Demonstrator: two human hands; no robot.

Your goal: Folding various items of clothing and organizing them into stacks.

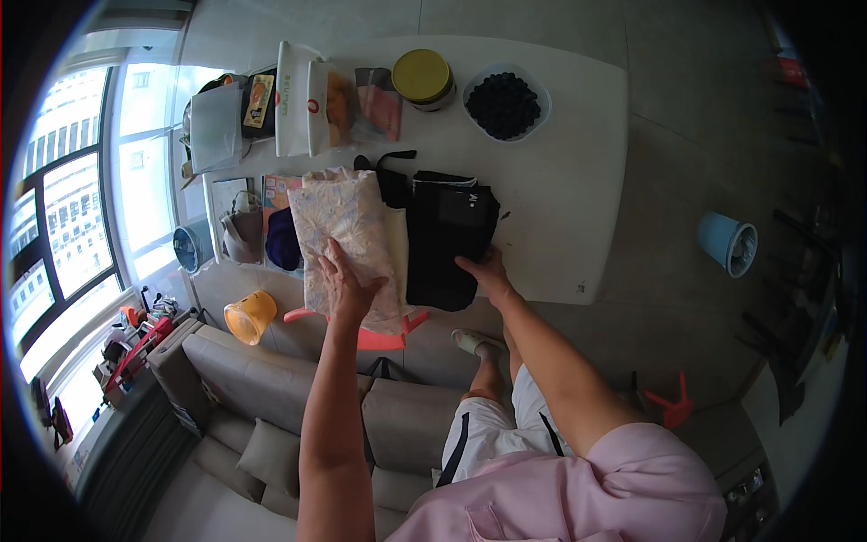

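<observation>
A pale floral folded cloth [345, 210] lies at the near edge of the white table, partly overhanging it. Spread flat on top of this cloth is my left hand [349, 284], fingers apart. Beside it on the right is a folded black garment [443, 251] with small white print near its upper end. My right hand [489, 271] grips the garment's lower right edge, thumb on top and the other fingers partly hidden at its side. Between the two stacks shows a strip of cream fabric [397, 251]. A black strap [396, 156] sticks out behind them.
On the white table [555, 203] stand a bowl of dark round fruit [504, 105], a yellow-lidded tub [421, 76], and bagged packages [379, 101]. A grey bra [242, 234] and a dark blue cloth item [283, 237] lie left. Nearby are a red stool [379, 340], an orange bin [250, 317] and a sofa [257, 359].
</observation>
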